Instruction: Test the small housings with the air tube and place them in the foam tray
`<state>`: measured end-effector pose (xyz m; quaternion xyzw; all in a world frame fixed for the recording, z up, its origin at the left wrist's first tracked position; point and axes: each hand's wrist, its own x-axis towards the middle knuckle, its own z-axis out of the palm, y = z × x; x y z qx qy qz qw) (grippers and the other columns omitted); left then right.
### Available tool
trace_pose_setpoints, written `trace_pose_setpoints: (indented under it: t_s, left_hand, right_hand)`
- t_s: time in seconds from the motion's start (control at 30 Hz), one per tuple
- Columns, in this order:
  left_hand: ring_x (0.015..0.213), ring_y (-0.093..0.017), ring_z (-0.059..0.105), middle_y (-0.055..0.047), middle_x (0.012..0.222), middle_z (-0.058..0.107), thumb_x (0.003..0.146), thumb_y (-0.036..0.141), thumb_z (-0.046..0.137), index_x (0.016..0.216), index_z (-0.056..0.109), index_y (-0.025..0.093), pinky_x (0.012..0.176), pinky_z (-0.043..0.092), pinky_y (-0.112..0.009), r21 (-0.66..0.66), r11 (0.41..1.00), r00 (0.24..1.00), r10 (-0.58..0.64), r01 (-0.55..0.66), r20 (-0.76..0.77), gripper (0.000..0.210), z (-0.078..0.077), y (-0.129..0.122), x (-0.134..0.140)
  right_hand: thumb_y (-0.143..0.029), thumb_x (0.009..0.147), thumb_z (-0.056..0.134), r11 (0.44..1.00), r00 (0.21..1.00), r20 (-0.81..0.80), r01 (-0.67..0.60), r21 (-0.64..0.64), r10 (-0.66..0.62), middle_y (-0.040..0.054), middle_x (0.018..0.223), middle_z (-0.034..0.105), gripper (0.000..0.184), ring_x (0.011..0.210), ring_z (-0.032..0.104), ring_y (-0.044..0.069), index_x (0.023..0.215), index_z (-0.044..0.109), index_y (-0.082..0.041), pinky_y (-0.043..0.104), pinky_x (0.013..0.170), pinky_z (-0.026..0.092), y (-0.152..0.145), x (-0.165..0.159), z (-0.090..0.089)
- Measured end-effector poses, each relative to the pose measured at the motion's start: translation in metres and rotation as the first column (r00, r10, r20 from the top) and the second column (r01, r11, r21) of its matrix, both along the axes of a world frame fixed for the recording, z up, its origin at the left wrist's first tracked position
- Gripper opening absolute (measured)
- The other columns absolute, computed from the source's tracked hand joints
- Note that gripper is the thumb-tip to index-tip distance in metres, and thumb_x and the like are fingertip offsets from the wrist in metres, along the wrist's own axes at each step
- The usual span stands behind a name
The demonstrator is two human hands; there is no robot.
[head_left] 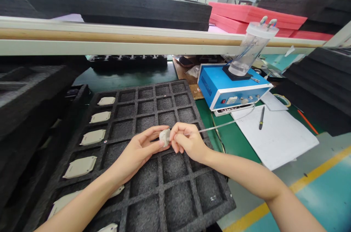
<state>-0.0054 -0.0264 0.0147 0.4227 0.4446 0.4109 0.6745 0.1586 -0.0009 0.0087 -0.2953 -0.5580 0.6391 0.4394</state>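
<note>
Over the black foam tray (161,184), my left hand (142,146) pinches a small pale-grey plastic part (165,137) between thumb and fingers. Close beside it, my right hand (189,140) is closed around the end of a thin clear tube (219,126), its fingertips against the part's right side. Whether the tube's tip touches the part is hidden by my fingers. Flat beige plastic covers (93,137) lie in the tray's left column, several of them one below another. My left forearm hides part of the lower ones.
A blue box device (230,87) with a clear cylinder (251,49) on top stands at the back right; the tube runs to its front. White paper (276,137) with a pen (261,118) lies on the right. Black foam stacks (24,115) flank the left. A shelf edge (137,47) crosses behind.
</note>
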Motion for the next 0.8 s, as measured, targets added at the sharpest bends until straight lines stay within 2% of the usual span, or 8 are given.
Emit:
trace_pose_setpoints:
  t_s: [0.53, 0.8]
  left_hand:
    - [0.113, -0.025, 0.057, -0.007, 0.116, 0.065, 0.073, 0.027, 0.07, 0.109, 0.063, 0.021, 0.096, 0.047, -0.036, 0.022, 1.0, 1.0, -0.002, 0.003, -0.013, 0.037, -0.0005, -0.0002, -0.0003]
    - [0.106, -0.022, 0.06, -0.006, 0.112, 0.066, 0.073, 0.024, 0.071, 0.108, 0.063, 0.021, 0.097, 0.046, -0.037, 0.025, 1.0, 1.0, -0.006, 0.006, 0.027, 0.036, -0.001, -0.0001, 0.0008]
  right_hand:
    - [-0.015, 0.065, 0.045, 1.0, 1.0, 0.007, -0.004, -0.01, 0.004, -0.0068, 0.039, 0.049, 0.008, 0.033, 0.036, 0.005, 0.062, 0.052, -0.017, 0.018, 0.039, 0.029, 0.0003, -0.0002, 0.0003]
    - [-0.015, 0.064, 0.045, 0.999, 1.0, 0.007, 0.009, -0.034, -0.009, -0.0066, 0.039, 0.049, 0.008, 0.032, 0.035, 0.005, 0.062, 0.052, -0.016, 0.017, 0.036, 0.026, -0.0001, -0.0011, 0.0002]
